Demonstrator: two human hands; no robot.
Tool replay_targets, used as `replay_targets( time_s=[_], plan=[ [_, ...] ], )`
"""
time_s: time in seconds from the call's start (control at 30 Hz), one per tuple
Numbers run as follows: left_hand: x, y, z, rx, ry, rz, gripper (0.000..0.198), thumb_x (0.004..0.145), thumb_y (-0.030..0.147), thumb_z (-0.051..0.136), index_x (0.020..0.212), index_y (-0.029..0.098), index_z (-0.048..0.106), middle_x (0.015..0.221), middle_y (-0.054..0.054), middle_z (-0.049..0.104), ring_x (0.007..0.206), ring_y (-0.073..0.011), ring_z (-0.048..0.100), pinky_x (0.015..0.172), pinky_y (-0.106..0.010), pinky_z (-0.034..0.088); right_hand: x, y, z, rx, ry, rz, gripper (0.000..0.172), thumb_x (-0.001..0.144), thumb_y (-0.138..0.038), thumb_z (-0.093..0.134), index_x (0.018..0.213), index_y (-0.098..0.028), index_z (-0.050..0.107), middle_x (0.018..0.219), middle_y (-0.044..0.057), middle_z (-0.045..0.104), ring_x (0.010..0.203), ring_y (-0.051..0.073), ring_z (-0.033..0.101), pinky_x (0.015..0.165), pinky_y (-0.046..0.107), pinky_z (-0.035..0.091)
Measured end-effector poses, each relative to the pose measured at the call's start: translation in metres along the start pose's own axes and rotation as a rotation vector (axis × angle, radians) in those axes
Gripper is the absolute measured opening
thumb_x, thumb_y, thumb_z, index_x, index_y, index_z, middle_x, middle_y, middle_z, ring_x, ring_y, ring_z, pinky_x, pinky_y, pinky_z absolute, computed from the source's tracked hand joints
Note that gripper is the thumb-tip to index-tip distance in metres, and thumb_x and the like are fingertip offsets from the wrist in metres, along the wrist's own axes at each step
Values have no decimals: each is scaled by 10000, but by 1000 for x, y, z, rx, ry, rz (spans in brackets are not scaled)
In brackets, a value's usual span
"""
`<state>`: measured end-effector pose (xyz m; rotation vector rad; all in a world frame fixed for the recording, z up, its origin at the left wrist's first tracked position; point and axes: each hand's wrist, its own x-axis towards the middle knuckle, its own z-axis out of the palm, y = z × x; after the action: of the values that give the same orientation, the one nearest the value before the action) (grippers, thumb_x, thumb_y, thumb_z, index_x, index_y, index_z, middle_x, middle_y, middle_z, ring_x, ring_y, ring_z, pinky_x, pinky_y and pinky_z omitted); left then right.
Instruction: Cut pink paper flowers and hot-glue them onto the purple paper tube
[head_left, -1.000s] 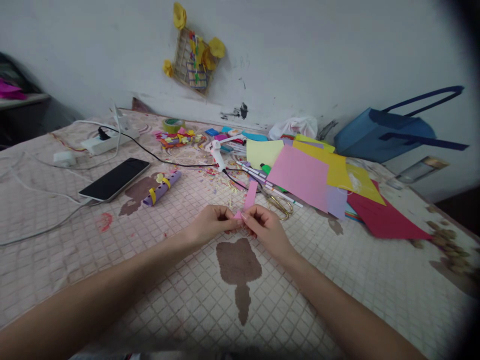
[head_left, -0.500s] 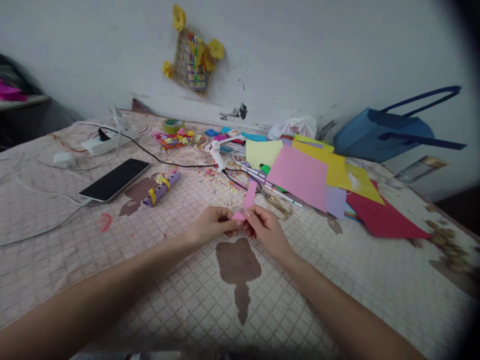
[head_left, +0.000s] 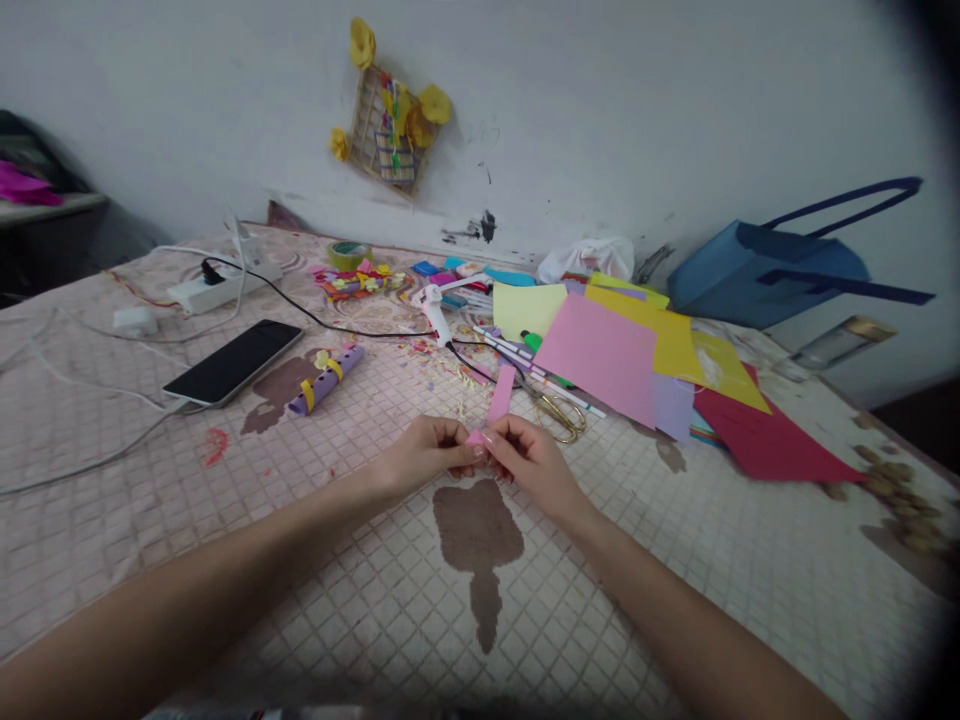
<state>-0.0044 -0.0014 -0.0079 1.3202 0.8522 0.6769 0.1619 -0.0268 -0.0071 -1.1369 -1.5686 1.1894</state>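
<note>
A pink paper strip stands up between the 2 hands, above the quilted cover. The fingers of the left hand and the right hand are closed and pinch its lower end. Just beyond the right hand lie gold scissors, beside a pink card sheet.

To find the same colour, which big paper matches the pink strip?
The pink sheet, atop the pile; the others are yellow, lilac or red.

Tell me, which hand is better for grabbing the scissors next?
Probably the right hand: it sits closer to the scissors, though it and the left hand both pinch the pink strip.
</note>
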Motion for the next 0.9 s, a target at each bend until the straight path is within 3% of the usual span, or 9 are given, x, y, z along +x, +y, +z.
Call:
replay_targets(
  time_s=[0.4, 0.6, 0.9],
  plan=[
    [3, -1, 2, -151, -11, -31, 417, 754, 512, 559, 749, 100, 625, 688, -59, 639, 638, -136, 595, 637, -269, 467, 3, 7, 1, 22, 105, 9, 262, 822, -392, 528, 669, -181, 503, 543, -45, 456, 463, 85, 405, 444, 207, 329],
    [3, -1, 1, -49, 11, 30, 376, 684, 485, 649, 671, 120, 564, 625, -20, 613, 537, -92, 548, 541, -217, 439, 2, 5, 1, 8, 51, 16, 256, 814, -391, 539, 673, -179, 514, 550, -41, 470, 466, 87, 418, 444, 209, 336],
    [5, -2, -2, 37, 42, 43, 361, 745, 485, 579, 698, 128, 563, 607, -15, 602, 542, -105, 556, 544, -223, 448, 3, 9, -1, 17, 8, 16, 225, 837, -349, 510, 689, -181, 497, 548, -49, 454, 460, 82, 414, 447, 205, 329]
  ],
)
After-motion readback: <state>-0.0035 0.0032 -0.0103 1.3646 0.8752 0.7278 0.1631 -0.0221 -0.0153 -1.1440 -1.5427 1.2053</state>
